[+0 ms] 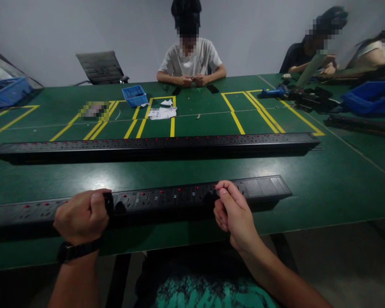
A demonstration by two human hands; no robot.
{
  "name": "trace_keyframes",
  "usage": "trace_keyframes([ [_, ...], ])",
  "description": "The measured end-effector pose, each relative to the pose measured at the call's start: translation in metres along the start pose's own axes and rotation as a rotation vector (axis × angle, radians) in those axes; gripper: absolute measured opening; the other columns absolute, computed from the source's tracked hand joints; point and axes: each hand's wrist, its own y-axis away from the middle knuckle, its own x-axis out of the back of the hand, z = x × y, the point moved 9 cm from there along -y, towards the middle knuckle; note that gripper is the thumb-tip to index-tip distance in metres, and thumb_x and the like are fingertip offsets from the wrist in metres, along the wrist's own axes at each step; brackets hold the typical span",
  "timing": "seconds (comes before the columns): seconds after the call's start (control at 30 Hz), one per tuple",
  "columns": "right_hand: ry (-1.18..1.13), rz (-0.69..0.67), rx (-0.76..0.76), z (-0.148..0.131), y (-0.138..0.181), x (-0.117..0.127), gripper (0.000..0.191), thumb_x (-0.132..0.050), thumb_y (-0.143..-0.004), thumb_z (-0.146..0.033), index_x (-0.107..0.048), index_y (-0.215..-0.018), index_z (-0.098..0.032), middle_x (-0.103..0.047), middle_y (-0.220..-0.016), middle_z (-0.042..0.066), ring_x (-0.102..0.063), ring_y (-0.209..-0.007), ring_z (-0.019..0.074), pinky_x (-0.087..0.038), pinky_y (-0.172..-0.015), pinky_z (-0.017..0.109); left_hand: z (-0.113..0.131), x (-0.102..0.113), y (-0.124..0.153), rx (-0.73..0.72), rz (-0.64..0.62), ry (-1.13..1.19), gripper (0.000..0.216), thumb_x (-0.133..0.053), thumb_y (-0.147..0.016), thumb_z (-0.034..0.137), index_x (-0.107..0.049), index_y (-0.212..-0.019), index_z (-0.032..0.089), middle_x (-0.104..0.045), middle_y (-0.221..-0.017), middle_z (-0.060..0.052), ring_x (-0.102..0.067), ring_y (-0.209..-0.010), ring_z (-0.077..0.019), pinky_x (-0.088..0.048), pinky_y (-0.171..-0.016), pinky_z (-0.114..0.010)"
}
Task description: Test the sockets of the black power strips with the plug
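A long black power strip (186,199) with a row of sockets, red dots and white numbers lies along the near side of the table. My left hand (82,216), with a black band at the wrist, is closed in a fist over its left part. A small dark piece shows beside the thumb, too unclear to name. Over the right part of the strip, my right hand (233,209) is closed in a pinch, fingertips near a red dot. Whatever it may hold is hidden. Farther back, a second black power strip (157,147) lies roughly parallel.
The green table (340,184) carries yellow tape lines. Across it sits a person (191,62), with a small blue bin (134,95) and white papers (162,112) nearby. Larger blue bins stand at left (6,92) and right (372,98). Two more people sit at the far right.
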Motion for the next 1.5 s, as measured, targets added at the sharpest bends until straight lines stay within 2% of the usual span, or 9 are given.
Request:
trace_keyframes([
  [0.4, -0.02, -0.03, -0.005, -0.001, 0.0, -0.001, 0.012, -0.055, -0.102, -0.036, -0.053, -0.104, -0.025, -0.037, -0.044, -0.013, -0.025, -0.035, 0.0058, -0.019, -0.036, 0.012, 0.001, -0.001, 0.0, 0.034, -0.093, 0.004, 0.04, -0.044, -0.099, 0.034, -0.08, -0.104, 0.017, -0.077, -0.101, -0.008, -0.065, -0.091, -0.021, -0.039, -0.079, -0.029],
  [0.9, -0.073, -0.017, 0.07, -0.005, 0.003, -0.003, 0.012, -0.055, -0.104, -0.037, -0.051, -0.103, -0.026, -0.038, -0.044, -0.014, -0.026, -0.034, 0.0075, -0.022, -0.035, 0.014, 0.006, 0.003, 0.0, -0.005, -0.051, 0.015, 0.038, -0.045, -0.098, 0.033, -0.08, -0.102, 0.018, -0.076, -0.098, -0.007, -0.066, -0.087, -0.0207, -0.039, -0.077, -0.03],
  [1.07, -0.039, -0.213, 0.157, -0.018, 0.018, -0.019, 0.014, -0.048, -0.108, -0.039, -0.051, -0.107, -0.026, -0.038, -0.044, -0.014, -0.025, -0.034, 0.008, -0.023, -0.037, 0.018, 0.005, 0.0, -0.004, -0.024, -0.055, -0.003, 0.036, -0.045, -0.099, 0.031, -0.079, -0.099, 0.019, -0.076, -0.094, -0.007, -0.066, -0.085, -0.0219, -0.042, -0.077, -0.032],
  [1.13, -0.007, -0.25, 0.159, -0.018, 0.023, -0.024, 0.016, -0.045, -0.109, -0.041, -0.05, -0.111, -0.026, -0.042, -0.047, -0.013, -0.029, -0.035, 0.0083, -0.025, -0.039, 0.019, 0.012, 0.012, -0.002, -0.041, 0.006, 0.003, 0.034, -0.047, -0.097, 0.03, -0.077, -0.104, 0.017, -0.076, -0.099, -0.01, -0.067, -0.091, -0.0248, -0.045, -0.084, -0.035],
  [1.27, 0.064, -0.314, 0.225, -0.018, 0.035, -0.034, 0.033, -0.045, -0.107, -0.053, -0.046, -0.125, -0.025, -0.061, -0.069, -0.003, -0.056, -0.059, 0.0145, -0.044, -0.058, 0.026, 0.058, 0.07, 0.021, -0.029, 0.217, 0.222, 0.02, -0.069, -0.085, 0.033, -0.073, -0.095, 0.016, -0.075, -0.098, -0.013, -0.067, -0.097, -0.0302, -0.046, -0.099, -0.043],
  [1.3, 0.079, -0.368, 0.239, -0.019, 0.04, -0.039, 0.039, -0.043, -0.106, -0.057, -0.044, -0.129, -0.026, -0.066, -0.078, 0.001, -0.061, -0.07, 0.0174, -0.049, -0.067, 0.031, 0.076, 0.077, 0.028, -0.011, 0.154, 0.393, 0.016, -0.071, -0.084, 0.031, -0.071, -0.093, 0.018, -0.074, -0.093, -0.009, -0.068, -0.09, -0.0274, -0.049, -0.092, -0.039],
  [1.4, 0.185, -0.492, 0.28, -0.021, 0.053, -0.048, 0.051, -0.04, -0.104, -0.065, -0.04, -0.139, -0.027, -0.069, -0.105, 0.009, -0.065, -0.095, 0.0245, -0.051, -0.089, 0.043, 0.167, 0.059, 0.058, -0.06, -0.548, 0.939, 0.014, -0.063, -0.092, 0.035, -0.07, -0.097, 0.025, -0.073, -0.095, -0.006, -0.067, -0.088, -0.0245, -0.051, -0.079, -0.033],
  [1.43, 0.235, -0.503, 0.3, -0.023, 0.056, -0.047, 0.054, -0.039, -0.103, -0.067, -0.039, -0.142, -0.028, -0.067, -0.111, 0.01, -0.065, -0.1, 0.0259, -0.051, -0.093, 0.046, 0.192, 0.058, 0.068, -0.044, -0.702, 1.042, 0.015, -0.063, -0.093, 0.039, -0.068, -0.096, 0.025, -0.073, -0.093, -0.005, -0.067, -0.087, -0.0242, -0.05, -0.078, -0.033],
  [1.5, 0.348, -0.502, 0.358, -0.03, 0.059, -0.044, 0.059, -0.036, -0.103, -0.069, -0.036, -0.148, -0.031, -0.064, -0.125, 0.012, -0.063, -0.113, 0.0287, -0.049, -0.102, 0.05, 0.221, 0.057, 0.074, 0.036, -0.798, 1.18, 0.019, -0.059, -0.097, 0.042, -0.065, -0.093, 0.025, -0.071, -0.089, -0.004, -0.066, -0.085, -0.0224, -0.049, -0.076, -0.031],
])
